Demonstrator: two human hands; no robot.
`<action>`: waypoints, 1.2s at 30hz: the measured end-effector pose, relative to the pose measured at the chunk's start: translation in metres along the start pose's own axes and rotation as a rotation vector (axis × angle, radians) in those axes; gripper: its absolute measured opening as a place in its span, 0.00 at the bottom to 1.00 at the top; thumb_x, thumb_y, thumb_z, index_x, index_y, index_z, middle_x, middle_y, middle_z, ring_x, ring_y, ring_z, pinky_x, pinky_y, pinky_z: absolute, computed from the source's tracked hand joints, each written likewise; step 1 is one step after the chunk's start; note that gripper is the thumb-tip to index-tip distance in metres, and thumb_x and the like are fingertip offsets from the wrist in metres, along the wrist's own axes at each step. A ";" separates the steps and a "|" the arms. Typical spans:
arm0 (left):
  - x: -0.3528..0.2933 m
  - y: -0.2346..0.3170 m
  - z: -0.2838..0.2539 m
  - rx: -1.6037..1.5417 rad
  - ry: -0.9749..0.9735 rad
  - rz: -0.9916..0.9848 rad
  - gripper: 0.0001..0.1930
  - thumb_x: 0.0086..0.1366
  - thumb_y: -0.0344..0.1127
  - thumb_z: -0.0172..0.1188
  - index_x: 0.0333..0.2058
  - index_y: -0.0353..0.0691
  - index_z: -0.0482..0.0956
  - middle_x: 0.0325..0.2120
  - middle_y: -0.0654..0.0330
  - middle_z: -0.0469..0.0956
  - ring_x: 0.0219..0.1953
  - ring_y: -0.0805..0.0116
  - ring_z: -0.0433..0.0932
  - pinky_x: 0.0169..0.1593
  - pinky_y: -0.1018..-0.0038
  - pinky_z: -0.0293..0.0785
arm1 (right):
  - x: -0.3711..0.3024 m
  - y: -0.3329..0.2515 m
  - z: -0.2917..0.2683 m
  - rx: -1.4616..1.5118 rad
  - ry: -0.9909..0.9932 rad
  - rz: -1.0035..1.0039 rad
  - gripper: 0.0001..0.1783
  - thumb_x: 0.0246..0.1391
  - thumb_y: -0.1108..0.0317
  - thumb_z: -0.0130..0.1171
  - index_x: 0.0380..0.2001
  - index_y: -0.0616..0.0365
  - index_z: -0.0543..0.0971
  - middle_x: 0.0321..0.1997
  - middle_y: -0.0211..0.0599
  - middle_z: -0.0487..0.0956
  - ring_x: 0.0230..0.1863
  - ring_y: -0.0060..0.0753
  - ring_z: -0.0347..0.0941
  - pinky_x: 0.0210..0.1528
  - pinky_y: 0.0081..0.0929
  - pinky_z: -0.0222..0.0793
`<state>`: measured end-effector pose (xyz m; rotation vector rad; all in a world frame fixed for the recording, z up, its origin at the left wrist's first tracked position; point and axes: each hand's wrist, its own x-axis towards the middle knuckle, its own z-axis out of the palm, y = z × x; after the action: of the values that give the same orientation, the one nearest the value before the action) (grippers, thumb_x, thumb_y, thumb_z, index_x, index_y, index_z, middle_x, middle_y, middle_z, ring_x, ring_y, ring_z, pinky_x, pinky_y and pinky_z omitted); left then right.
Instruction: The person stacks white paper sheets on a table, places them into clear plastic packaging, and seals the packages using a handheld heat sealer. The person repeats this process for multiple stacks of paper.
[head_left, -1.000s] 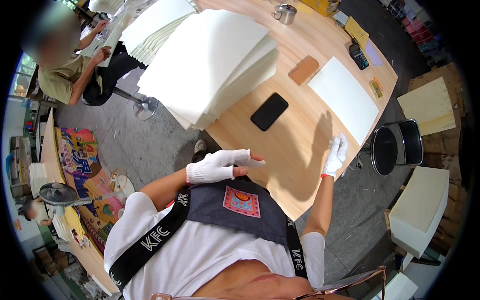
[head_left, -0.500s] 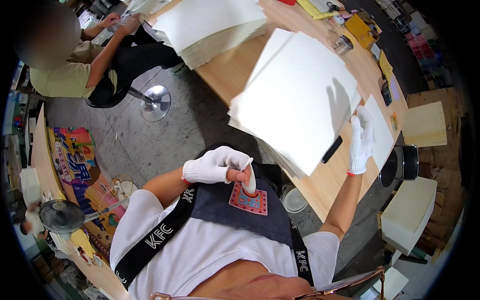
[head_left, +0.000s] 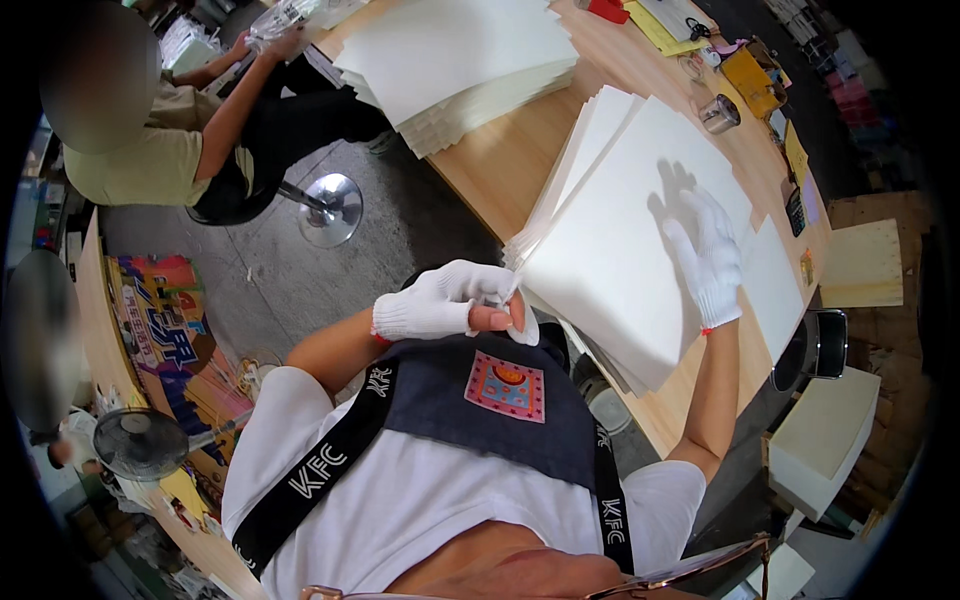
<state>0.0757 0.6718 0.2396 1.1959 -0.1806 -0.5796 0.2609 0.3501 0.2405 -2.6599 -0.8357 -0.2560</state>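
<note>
My left hand [head_left: 445, 300], in a white knit glove with bare fingertips poking out, is closed in front of my apron [head_left: 430, 400]. Its fingers pinch a small white piece with a rounded edge [head_left: 526, 330]; its kind does not show. Out on the right, my gloved right hand [head_left: 712, 255] has its fingers spread above the right part of a pile of large white sheets [head_left: 610, 250]. Its shadow falls on the top sheet, and I cannot tell whether the palm touches the paper. The sheets lie slightly fanned, with corners jutting over the table's near-left edge.
Another tall stack of white sheets [head_left: 455, 60] stands farther back on the wooden table [head_left: 490, 160]. A metal cup [head_left: 720, 114], a calculator [head_left: 796, 212] and a yellow box [head_left: 752, 82] lie along the far right. At left a person on a stool [head_left: 330, 210] handles clear plastic.
My right hand has moved from beside the pile to over its top sheet. My left hand has lifted the white piece slightly away from the apron. The dark phone-like object is now out of sight.
</note>
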 end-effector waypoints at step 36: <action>0.391 0.087 -0.359 1.070 0.318 0.395 0.05 0.59 0.38 0.57 0.34 0.50 0.78 0.25 0.57 0.80 0.30 0.53 0.80 0.31 0.60 0.74 | 0.441 0.005 0.081 -0.136 -0.053 0.066 0.22 0.59 0.50 0.55 0.51 0.53 0.77 0.53 0.42 0.78 0.55 0.47 0.72 0.60 0.38 0.64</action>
<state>0.5871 0.7879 0.1207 2.1913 -0.4741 0.1200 0.6267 0.6059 0.2822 -2.8265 -0.7708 -0.2344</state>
